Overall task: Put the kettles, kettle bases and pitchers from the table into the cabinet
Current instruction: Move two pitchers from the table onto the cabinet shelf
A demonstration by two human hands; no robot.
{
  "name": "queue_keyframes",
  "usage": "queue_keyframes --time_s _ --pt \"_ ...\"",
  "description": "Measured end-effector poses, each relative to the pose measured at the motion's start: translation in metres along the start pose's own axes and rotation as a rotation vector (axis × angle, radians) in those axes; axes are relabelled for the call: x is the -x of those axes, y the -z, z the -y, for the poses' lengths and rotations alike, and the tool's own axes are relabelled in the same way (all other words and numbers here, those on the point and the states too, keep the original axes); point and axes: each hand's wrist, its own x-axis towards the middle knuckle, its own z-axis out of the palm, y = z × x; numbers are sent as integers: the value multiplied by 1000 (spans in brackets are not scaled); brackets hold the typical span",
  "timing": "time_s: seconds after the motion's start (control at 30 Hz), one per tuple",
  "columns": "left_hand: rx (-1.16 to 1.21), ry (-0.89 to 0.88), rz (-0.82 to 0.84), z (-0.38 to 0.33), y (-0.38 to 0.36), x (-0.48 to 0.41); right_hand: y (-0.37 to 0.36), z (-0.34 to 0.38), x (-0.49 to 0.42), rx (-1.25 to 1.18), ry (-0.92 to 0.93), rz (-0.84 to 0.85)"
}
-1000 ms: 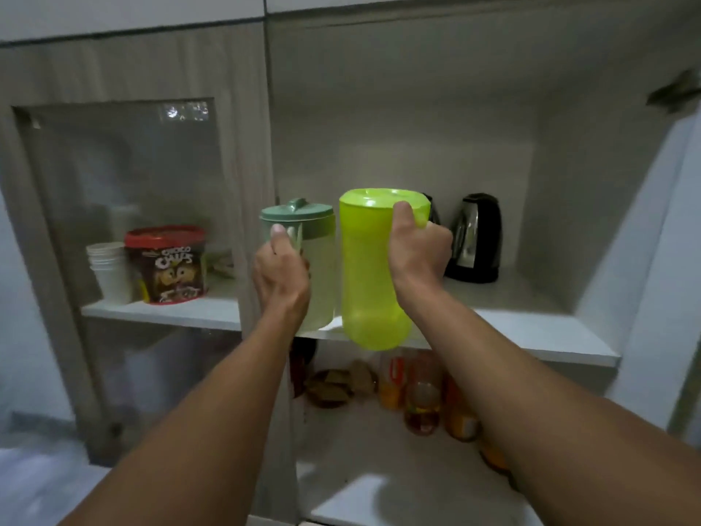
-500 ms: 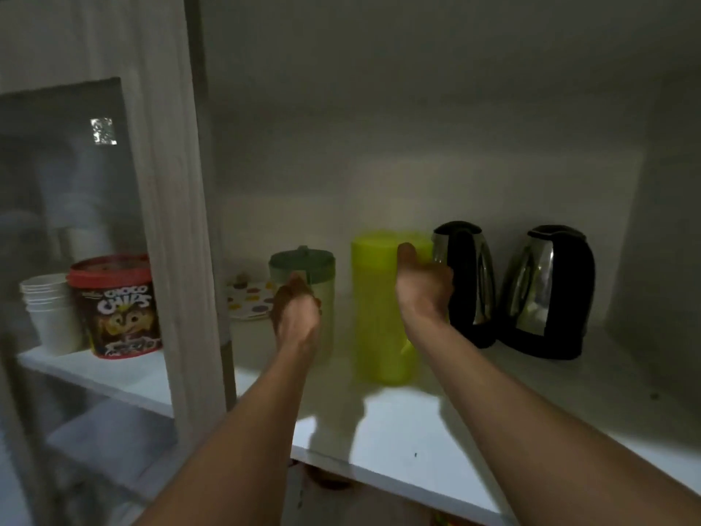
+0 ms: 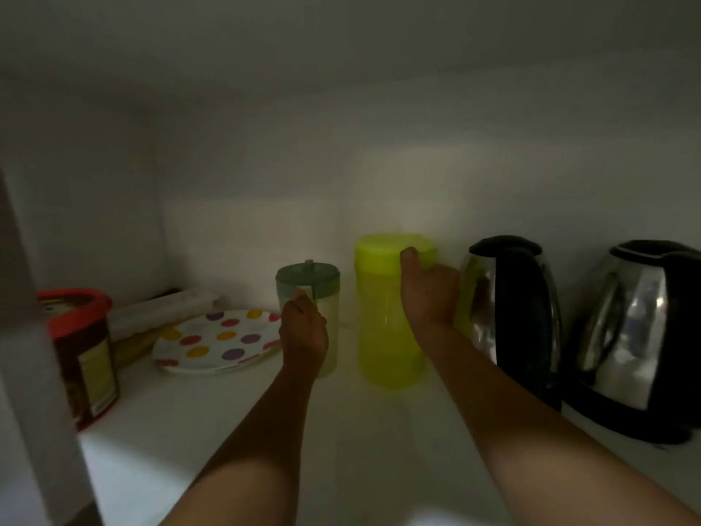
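Green-lidded pitcher (image 3: 320, 298) and lime pitcher (image 3: 383, 320) upright on the shelf (image 3: 189, 430) near its back edge; left hand (image 3: 303, 328) and right hand (image 3: 430, 294), fingers closed, grip their handles.

Dotted plate (image 3: 216, 341) beside red-lidded tub (image 3: 81, 351)

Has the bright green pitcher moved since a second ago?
Yes. The green pitcher went from the shelf's front edge deeper in, now beside the left kettle.
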Motion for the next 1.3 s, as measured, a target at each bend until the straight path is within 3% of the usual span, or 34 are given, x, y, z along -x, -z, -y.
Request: queue_keyframes --time_s 0.43,0.53,0.63,0.83,1.03,1.3 --pt "-19 129 96 13 2 -35 -20 4 -3 3 -71 -5" --pt "-171 176 33 5 10 -27 -16 5 7 -16 -116 45" --pt "-174 185 -84 -5 21 -8 -9 -6 19 -29 -109 64" --pt "-181 79 -122 -40 49 53 31 -13 70 -38 -106 -2" --pt "-242 -27 -89 -75 65 133 84 -8 134 68 -57 136" --pt "-404 -225 -131 -91 134 259 156 9 250 245 163 308"
